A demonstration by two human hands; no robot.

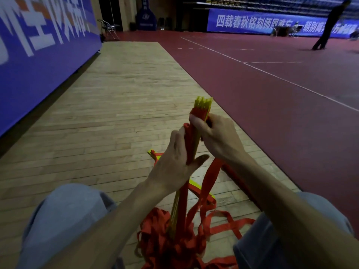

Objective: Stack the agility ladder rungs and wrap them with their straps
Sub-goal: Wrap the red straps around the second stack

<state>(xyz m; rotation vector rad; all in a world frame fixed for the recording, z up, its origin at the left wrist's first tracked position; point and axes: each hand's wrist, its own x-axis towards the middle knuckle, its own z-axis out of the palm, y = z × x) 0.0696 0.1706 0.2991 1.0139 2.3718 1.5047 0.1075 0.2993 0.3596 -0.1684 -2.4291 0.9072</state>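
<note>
- Below the fingers and nearest the camera, two knees in light-blue trousers (64, 220) flank a tangled heap of red fabric straps (174, 247) on the floor.
- The bundle of flat yellow plastic ladder rungs (204, 102) stands nearly upright out of that heap, its lower end buried in strap and its top ends fanned above both hands.
- The left hand (174, 164) grips the bundle at mid-height, its fingers (181, 133) curled round the far side and the thumb pointing right across it.
- The right hand (219, 136) holds the bundle higher up, its fingers (215, 118) curled round it and the thumb pressed on a red strap that lies against the rungs.
- Red strap loops hang from under the right hand down to the heap.
- Just beyond the left fingers, a loose yellow rung (153, 153) lies on the pale wooden plank floor (116, 113).
- Right of the fingers runs a dark red court surface (272, 84) with white lines.
- Left of them stands a blue banner with white lettering (38, 55).
- Far beyond, a folding metal chair (108, 28), a long blue banner (252, 22) and a person in dark clothes (328, 24).
</note>
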